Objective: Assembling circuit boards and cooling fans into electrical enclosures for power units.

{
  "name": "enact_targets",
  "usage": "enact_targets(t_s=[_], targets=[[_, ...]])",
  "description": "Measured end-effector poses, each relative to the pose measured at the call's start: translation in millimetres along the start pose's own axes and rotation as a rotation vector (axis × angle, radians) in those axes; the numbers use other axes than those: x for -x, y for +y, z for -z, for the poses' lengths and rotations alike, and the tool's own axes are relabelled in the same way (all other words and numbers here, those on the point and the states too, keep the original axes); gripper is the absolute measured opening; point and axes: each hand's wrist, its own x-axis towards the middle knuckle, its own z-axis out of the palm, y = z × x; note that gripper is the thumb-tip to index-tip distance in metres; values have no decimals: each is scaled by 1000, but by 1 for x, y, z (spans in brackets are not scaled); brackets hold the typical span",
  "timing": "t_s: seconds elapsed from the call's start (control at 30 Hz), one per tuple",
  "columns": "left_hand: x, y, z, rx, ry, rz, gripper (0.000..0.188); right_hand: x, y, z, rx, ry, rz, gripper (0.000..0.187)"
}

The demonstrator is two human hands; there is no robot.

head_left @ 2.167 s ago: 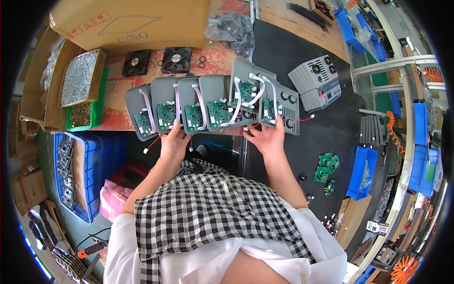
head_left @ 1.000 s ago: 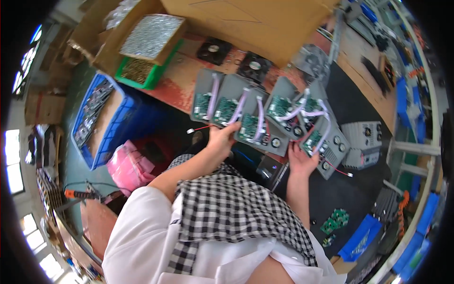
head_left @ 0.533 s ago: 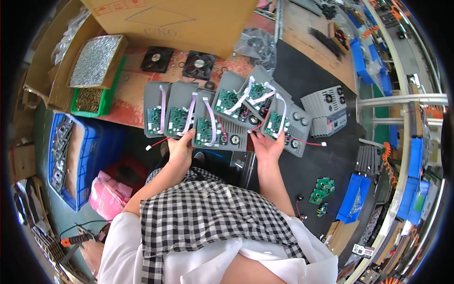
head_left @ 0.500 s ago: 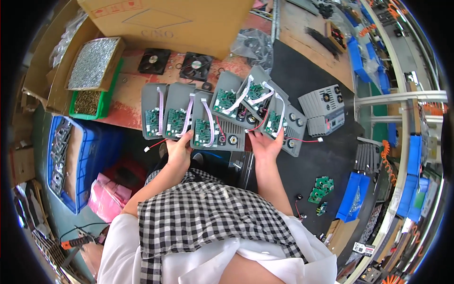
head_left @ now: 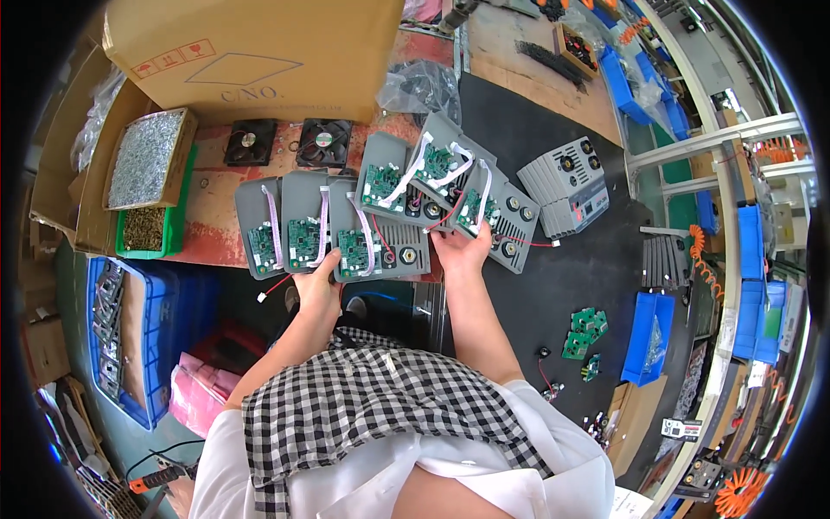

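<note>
My left hand [head_left: 318, 281] is closed on the near edge of three fanned-out grey plastic panels [head_left: 298, 190]. Each bears a green circuit board [head_left: 309, 240] and a white ribbon cable [head_left: 324, 221]. To the right, three more such panels [head_left: 445, 131] overlap at a slant, and my right hand [head_left: 461, 251] grips their near edge, thumb on top. Round metal-centred knobs or sockets [head_left: 408, 255] and thin red wires show on several of them. The fingers beneath the panels are hidden.
Two black fans [head_left: 324, 143] lie beyond the panels, before a large cardboard box [head_left: 251, 73]. A stack of grey casings [head_left: 566, 190] stands right; loose green boards [head_left: 584, 333] and a blue bin [head_left: 648, 337] lie nearer. Screws fill containers [head_left: 149, 160] at left, above a blue crate [head_left: 156, 346].
The view has turned and shifted, so the surroundings sit differently in the picture. Both hands keep hold of the panels, which stay in nearly the same arrangement.
</note>
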Motion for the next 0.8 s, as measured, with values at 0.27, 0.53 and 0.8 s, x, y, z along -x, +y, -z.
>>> enact_targets(t_s=[0.27, 0.53, 0.8], targets=[[7, 14, 24, 44, 26, -23, 52, 30, -18, 32, 72, -16, -46, 46], [7, 18, 33, 54, -46, -1, 54, 62, -45, 69, 181, 63, 2, 47], [17, 46, 55, 178, -81, 39, 47, 109, -34, 35, 308, -92, 112, 40]])
